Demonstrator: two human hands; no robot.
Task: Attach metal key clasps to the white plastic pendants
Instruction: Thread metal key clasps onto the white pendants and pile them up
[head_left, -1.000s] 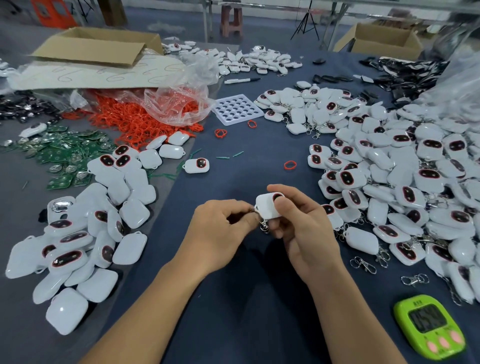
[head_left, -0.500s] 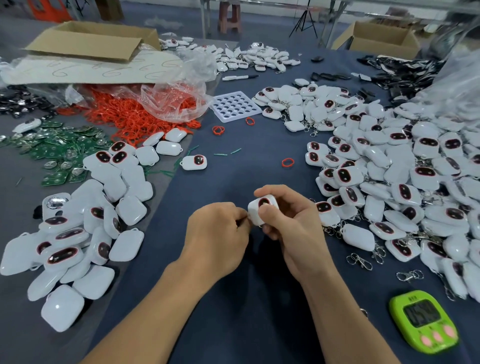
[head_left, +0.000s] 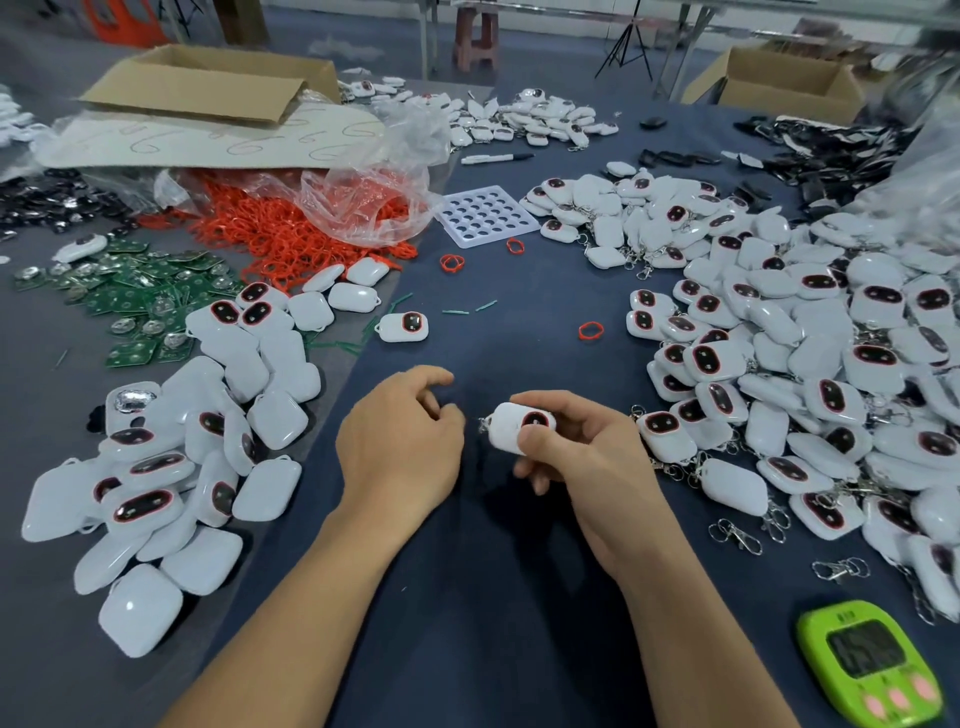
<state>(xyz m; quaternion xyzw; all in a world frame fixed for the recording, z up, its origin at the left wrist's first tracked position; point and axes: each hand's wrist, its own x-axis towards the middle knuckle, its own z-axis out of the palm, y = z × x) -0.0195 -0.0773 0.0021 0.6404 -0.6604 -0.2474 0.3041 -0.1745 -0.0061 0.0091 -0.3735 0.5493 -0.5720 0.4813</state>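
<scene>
Head view: we split our worktop (head_left: 467, 597), with clasped pendants (head_left: 810, 364) heaped at 3 o'clock and bare ones (head_left: 171, 467) at 9 o'clock, likely to avoid mixing. Our right hand (head_left: 587, 457) grips the pendant (head_left: 511, 428) at centre. Our left hand (head_left: 400, 447), just beside it, is loosely curled and holds nothing. A clasp (head_left: 484, 423) hangs at the pendant's 9 o'clock end.

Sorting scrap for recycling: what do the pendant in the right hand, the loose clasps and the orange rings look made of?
The pendant in the right hand looks like glossy plastic: smooth white shell, soft highlights. The loose clasps look like plated metal: thin, silvery, glinting. The orange rings may be rubber or soft plastic: matte, limp tangle.
</scene>
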